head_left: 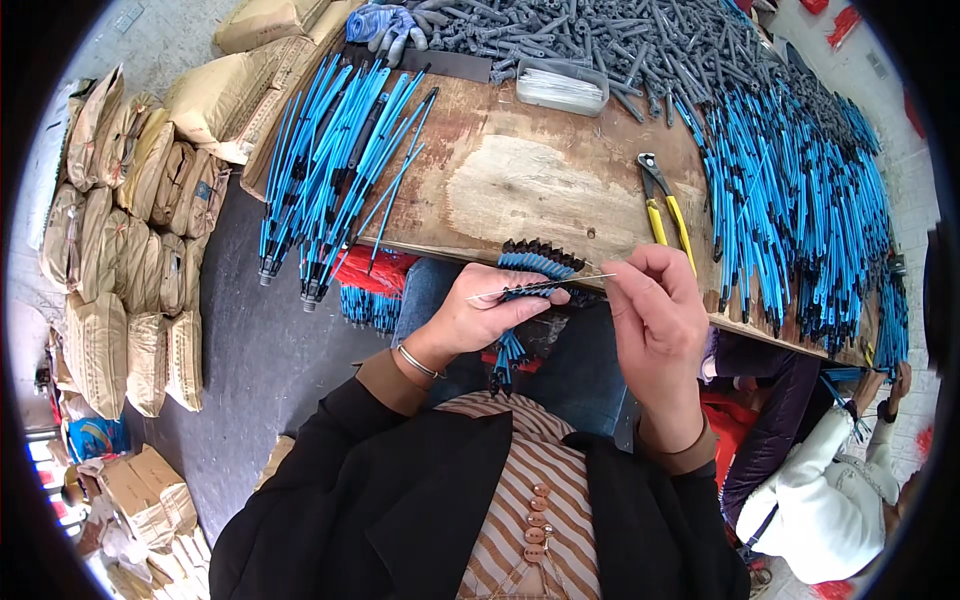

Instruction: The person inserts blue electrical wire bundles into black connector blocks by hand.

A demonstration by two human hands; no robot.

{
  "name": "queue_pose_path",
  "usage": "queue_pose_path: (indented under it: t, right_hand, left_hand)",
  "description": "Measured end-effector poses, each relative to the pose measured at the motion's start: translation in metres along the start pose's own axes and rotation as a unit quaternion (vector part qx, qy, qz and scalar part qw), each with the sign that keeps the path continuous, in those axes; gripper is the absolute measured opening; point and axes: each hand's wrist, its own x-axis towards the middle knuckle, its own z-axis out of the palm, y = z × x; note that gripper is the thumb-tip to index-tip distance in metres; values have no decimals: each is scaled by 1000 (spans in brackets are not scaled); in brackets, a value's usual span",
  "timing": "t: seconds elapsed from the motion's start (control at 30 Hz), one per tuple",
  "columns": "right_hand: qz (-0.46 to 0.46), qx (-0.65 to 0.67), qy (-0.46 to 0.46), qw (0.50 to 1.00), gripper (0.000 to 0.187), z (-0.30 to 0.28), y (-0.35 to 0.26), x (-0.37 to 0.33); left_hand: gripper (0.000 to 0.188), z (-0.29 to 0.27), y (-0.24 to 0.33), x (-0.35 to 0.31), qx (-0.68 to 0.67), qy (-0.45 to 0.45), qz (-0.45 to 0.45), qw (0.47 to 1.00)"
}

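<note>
My left hand (478, 312) is closed around a bundle of thin blue rods with black ends (540, 264), held in front of me at the table's near edge. The rods' lower ends hang below that hand. A thin straight metal wire (590, 279) lies across the bundle, under my left thumb. On the right, my right hand (662, 325) is closed in a pinch at the wire's right end. Its fingertips are close to the bundle but apart from it.
The wooden table (600, 150) bears yellow-handled pliers (655, 178), a clear tray (563, 100) of thin wires, grey plastic parts (600, 40), a glove (385, 25), and blue rods at left (345, 150) and right (790, 190). Brown packages (97, 345) stand left; a white-clad person (820, 500) sits right.
</note>
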Motion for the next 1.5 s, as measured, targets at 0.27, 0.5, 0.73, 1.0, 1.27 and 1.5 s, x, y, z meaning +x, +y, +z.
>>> queue_pose_path:
  t: [0.27, 0.5, 0.73, 1.0, 1.27, 1.5]
  right_hand:
    - [0, 36, -34, 999, 21, -4, 2, 7]
    - [-6, 55, -16, 998, 20, 1, 4, 10]
    - [-15, 82, -24, 996, 20, 2, 8, 14]
    - [-85, 11, 12, 996, 18, 8, 10, 8]
    - [-7, 99, -46, 994, 22, 8, 14, 11]
    - [-37, 101, -72, 992, 26, 3, 6, 22]
  left_hand:
    - [16, -1, 0, -1, 6, -1, 6, 1000]
    - [16, -1, 0, 2, 3, -8, 8, 1000]
    - [16, -1, -2, -1, -36, 11, -24, 999]
    - [14, 0, 3, 2, -38, -6, -37, 999]
    - [14, 2, 3, 2, -52, -3, -37, 998]
    - [16, 2, -1, 0, -53, 3, -1, 999]
